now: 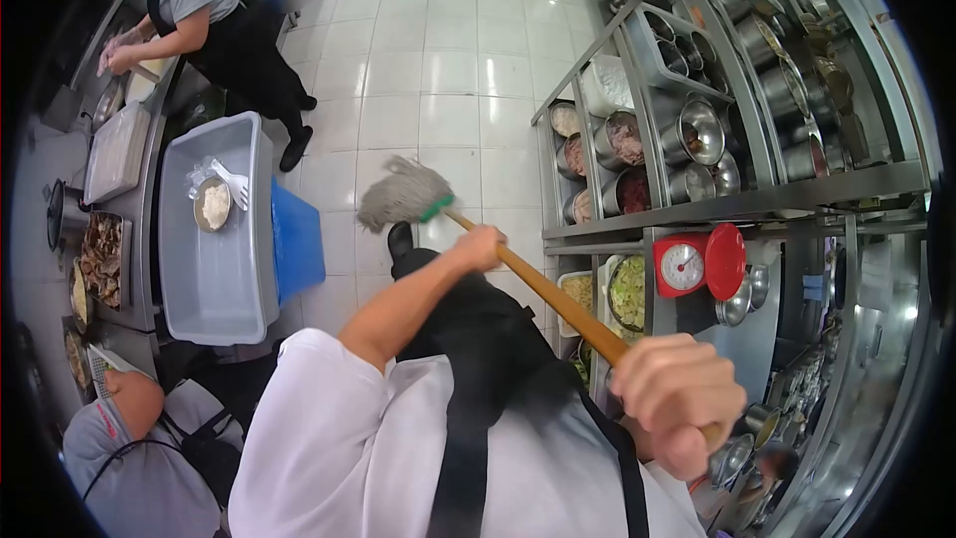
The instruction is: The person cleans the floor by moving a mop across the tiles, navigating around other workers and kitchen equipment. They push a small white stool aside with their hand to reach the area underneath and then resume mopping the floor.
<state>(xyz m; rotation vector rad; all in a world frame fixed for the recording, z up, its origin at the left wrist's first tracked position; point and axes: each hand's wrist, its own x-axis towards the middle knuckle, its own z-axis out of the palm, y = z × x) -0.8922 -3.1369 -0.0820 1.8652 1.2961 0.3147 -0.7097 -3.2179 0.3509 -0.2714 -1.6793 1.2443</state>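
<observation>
A mop with a long wooden handle (558, 301) slants across the view. Its grey string mop head (405, 194), joined by a green clamp, lies on the tiled floor near my black shoe. Partway down the handle, my left hand (480, 248) is wrapped round the wood. My right hand (677, 401) grips the upper end, close to the camera, its fingers closed over the handle.
White floor tiles (448, 70) run ahead. Left stand a grey tub (214, 314) holding a bowl, a blue bin (297, 244) and co-workers at a counter. Right are metal shelves (732, 201) with several pots and a red scale (681, 267).
</observation>
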